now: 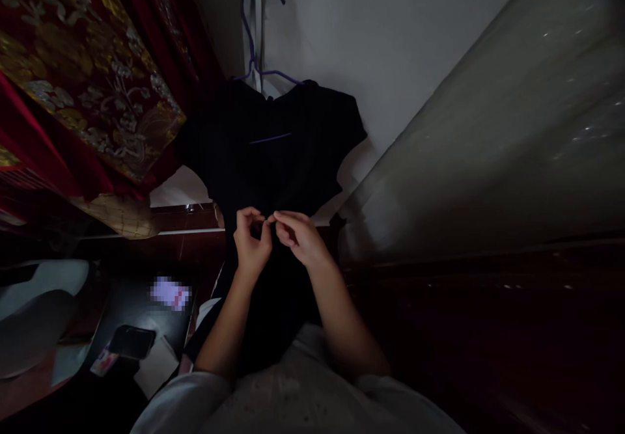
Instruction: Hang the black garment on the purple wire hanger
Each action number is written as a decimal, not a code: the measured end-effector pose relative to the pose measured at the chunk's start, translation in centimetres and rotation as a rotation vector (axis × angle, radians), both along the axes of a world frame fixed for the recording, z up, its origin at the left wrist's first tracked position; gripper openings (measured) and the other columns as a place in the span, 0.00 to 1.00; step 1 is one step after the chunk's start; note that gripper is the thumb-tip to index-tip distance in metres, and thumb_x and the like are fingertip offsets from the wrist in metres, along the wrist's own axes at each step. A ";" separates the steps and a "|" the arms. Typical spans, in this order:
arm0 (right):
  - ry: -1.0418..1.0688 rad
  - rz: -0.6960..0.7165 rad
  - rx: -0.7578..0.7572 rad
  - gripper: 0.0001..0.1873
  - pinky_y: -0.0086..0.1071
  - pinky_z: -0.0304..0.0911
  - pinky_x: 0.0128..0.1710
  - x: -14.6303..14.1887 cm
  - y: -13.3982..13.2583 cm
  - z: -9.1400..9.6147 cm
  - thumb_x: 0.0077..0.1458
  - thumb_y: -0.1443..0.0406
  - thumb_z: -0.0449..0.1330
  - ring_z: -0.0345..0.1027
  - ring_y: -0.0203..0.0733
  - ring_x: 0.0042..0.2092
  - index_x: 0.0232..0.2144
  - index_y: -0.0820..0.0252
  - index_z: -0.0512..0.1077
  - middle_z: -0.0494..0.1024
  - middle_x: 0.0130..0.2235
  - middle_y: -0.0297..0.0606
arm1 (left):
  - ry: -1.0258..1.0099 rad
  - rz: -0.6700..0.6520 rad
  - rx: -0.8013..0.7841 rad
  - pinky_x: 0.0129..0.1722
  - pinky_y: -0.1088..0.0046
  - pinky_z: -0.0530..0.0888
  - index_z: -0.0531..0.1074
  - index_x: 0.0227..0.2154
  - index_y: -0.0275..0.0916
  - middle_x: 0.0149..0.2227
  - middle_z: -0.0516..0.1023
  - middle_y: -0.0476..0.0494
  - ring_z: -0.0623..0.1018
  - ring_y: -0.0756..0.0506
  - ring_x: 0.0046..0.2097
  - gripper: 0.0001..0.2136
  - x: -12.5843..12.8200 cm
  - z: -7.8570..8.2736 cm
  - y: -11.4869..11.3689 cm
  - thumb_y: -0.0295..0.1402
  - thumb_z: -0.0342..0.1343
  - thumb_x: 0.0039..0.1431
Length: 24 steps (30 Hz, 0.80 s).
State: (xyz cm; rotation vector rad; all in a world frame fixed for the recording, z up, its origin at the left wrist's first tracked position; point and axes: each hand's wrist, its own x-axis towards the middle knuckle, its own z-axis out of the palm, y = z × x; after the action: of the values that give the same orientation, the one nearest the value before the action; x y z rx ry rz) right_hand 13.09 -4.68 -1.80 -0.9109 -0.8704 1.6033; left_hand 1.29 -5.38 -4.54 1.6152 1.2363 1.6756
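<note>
A black short-sleeved top (pixel 312 141) hangs on a thin purple wire hanger (pixel 254 50) in front of me, its neck opening at the top. At the middle of its front my left hand (pixel 251 239) is closed in a pinch, thumb against curled fingers. My right hand (pixel 297 233) meets it from the right, thumb and forefinger also pinched, the fingertips of both hands almost touching. Both hands are over the dark fabric and seem to grip its front. Any small fastening between the fingertips is too dark to make out.
Red drapery with gold and silver embroidery (pixel 127 89) hangs at the left. Below it, a dark low table (pixel 127 291) bears a black phone (pixel 131 341) and papers. A large covered panel (pixel 498 135) slants along the right, against a pale wall (pixel 351 30).
</note>
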 end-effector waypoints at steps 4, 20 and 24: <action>0.024 -0.155 0.036 0.20 0.26 0.36 0.16 -0.4 3.5 3.4 0.45 0.52 0.72 0.45 0.24 0.17 0.27 0.64 0.75 0.62 0.17 0.26 | 0.016 -0.017 -0.034 0.34 0.77 0.69 0.62 0.41 0.42 0.34 0.70 0.51 0.73 0.52 0.33 0.09 0.2 -0.4 0.5 0.27 0.57 0.63; -0.149 -0.243 0.543 0.22 0.22 0.49 0.17 -1.1 7.4 12.8 0.61 0.46 0.64 0.53 0.27 0.19 0.31 0.57 0.69 0.60 0.20 0.26 | 0.088 -0.125 0.292 0.51 0.67 0.75 0.71 0.53 0.41 0.44 0.76 0.45 0.79 0.46 0.45 0.11 -1.5 9.6 5.9 0.31 0.58 0.70; -0.166 -0.232 0.585 0.22 0.22 0.50 0.19 -0.6 7.3 12.7 0.61 0.46 0.64 0.54 0.28 0.21 0.30 0.56 0.68 0.57 0.21 0.26 | 0.222 -0.174 0.410 0.52 0.65 0.75 0.73 0.54 0.37 0.42 0.76 0.46 0.76 0.48 0.41 0.13 -2.0 15.7 8.7 0.22 0.55 0.70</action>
State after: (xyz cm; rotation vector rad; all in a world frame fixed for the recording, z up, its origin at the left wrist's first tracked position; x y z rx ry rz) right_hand 12.50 2.66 10.86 -0.6948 -1.2174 0.9977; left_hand -0.74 3.36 11.18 2.1347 0.8494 1.7531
